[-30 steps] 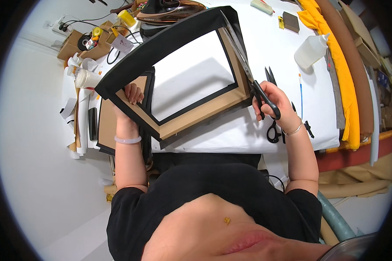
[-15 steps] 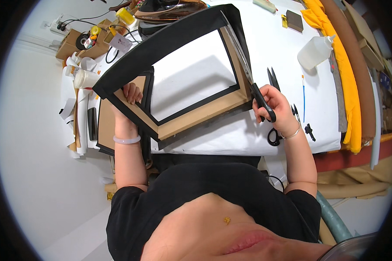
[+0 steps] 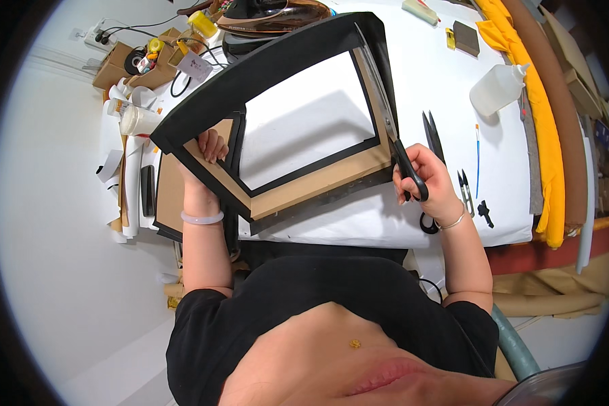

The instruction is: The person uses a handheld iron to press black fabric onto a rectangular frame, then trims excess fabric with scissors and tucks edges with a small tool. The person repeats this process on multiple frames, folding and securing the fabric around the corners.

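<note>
My left hand [image 3: 212, 145] grips the left side of a tan board frame [image 3: 318, 180] with a large rectangular opening. Black sheet material [image 3: 257, 78] wraps its edges and makes a broad band along the far side. The frame is held tilted over the white-covered table. In my right hand [image 3: 432, 177] is a pair of scissors [image 3: 404, 161] with black handles, fingers in the loops. Their long blades lie along the frame's right side, beside the black flap [image 3: 374, 40]; whether they bite into it I cannot tell.
Second scissors [image 3: 432, 132] lie beyond my right hand, near small thread snips [image 3: 465, 193] and a blue brush [image 3: 478, 159]. A squeeze bottle [image 3: 497, 91] stands at the right, before yellow fabric [image 3: 541, 135]. An iron [image 3: 264, 17] sits at the far side; another board panel [image 3: 171, 193] lies left.
The whole view has shifted a little. My right hand and the scissors have come slightly toward me and left, showing more of the snips. Both grips are unchanged.
</note>
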`<state>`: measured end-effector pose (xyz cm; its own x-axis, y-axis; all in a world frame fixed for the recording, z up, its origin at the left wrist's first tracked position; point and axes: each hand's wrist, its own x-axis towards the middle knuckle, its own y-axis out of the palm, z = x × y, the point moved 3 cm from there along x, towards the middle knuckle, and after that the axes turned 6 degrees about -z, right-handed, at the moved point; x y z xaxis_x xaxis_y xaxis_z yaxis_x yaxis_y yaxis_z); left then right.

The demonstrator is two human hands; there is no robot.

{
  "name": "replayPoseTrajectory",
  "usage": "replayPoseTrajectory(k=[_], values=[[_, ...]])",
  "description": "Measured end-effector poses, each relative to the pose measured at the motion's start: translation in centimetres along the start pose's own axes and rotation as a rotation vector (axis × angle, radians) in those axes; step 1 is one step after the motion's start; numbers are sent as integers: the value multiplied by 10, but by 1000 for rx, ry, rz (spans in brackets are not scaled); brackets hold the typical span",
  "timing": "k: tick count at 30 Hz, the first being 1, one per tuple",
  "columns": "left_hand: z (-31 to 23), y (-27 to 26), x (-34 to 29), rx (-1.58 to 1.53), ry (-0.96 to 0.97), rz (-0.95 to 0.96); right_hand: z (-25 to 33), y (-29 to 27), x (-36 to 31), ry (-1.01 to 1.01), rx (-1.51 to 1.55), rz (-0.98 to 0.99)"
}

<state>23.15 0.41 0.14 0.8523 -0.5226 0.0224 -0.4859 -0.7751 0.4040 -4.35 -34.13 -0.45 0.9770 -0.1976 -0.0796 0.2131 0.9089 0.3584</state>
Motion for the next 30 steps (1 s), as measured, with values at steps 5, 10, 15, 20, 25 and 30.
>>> replayPoseTrajectory(k=[5,10,15,20,25,30], values=[[0,2,-1,20,-3,-44,-2,-2,-1,4,-13,-29],[-3,7,-1,40,9,-53,0,-6,-3,32,25,0],[1,-1,0,1,-1,-2,2,-9,-2,31,34,34],[4,-5,-1,-40,-1,60,3,-9,-5,19,33,28],[2,-4,-2,-18,9,119,4,-11,-7,-11,1,16],[-3,6,-4,-36,0,118,10,-14,-8,-34,-68,13]])
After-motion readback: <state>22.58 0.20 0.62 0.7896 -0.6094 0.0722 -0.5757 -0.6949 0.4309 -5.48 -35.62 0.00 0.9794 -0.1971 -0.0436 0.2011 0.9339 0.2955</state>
